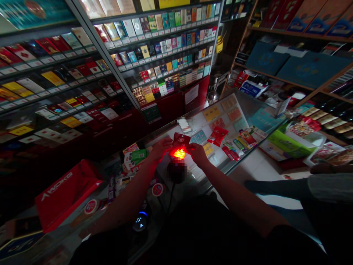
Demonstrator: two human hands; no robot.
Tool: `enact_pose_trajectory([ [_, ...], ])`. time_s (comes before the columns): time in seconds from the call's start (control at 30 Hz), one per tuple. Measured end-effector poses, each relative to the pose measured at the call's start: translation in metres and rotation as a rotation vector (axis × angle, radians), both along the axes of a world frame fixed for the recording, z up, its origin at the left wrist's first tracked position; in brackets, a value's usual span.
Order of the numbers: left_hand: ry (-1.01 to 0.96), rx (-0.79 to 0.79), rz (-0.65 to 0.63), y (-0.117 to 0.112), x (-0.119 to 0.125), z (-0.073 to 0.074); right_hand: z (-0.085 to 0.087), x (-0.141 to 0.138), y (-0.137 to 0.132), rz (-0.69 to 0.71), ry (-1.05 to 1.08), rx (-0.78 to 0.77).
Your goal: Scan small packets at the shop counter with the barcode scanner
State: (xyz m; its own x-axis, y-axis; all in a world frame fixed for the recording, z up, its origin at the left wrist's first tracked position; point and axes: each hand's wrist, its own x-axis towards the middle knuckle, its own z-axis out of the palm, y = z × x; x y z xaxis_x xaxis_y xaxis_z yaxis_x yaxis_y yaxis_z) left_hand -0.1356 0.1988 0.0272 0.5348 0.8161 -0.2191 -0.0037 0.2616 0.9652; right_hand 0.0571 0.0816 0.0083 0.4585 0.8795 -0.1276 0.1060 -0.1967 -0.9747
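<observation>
A small red packet (181,140) is held over a black barcode scanner (177,170) on the glass counter. Red scanner light (179,153) glows on the packet's lower edge. My left hand (160,147) pinches the packet's left side. My right hand (197,152) grips its right side. Both hands have fingers closed on the packet.
The glass counter (248,110) carries another red packet (217,135), several small snack packs (237,143) and a green box (286,144). A red carton (66,191) lies at the left. Shelves of cigarette packs (162,48) fill the back. Another person's arm (328,168) rests at the right.
</observation>
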Motion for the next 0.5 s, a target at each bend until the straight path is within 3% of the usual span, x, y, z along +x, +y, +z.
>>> enact_pose_trajectory([
  [0.23,-0.008,0.046,0.065,0.001,0.001,-0.002,0.006,0.000,-0.002,0.041,-0.013,0.049],
  [0.33,-0.009,0.050,0.036,0.004,0.002,0.002,0.007,-0.001,-0.002,0.064,0.022,0.081],
  [0.5,0.020,0.041,-0.016,0.002,0.000,0.008,0.003,-0.003,0.001,-0.155,0.224,0.065],
])
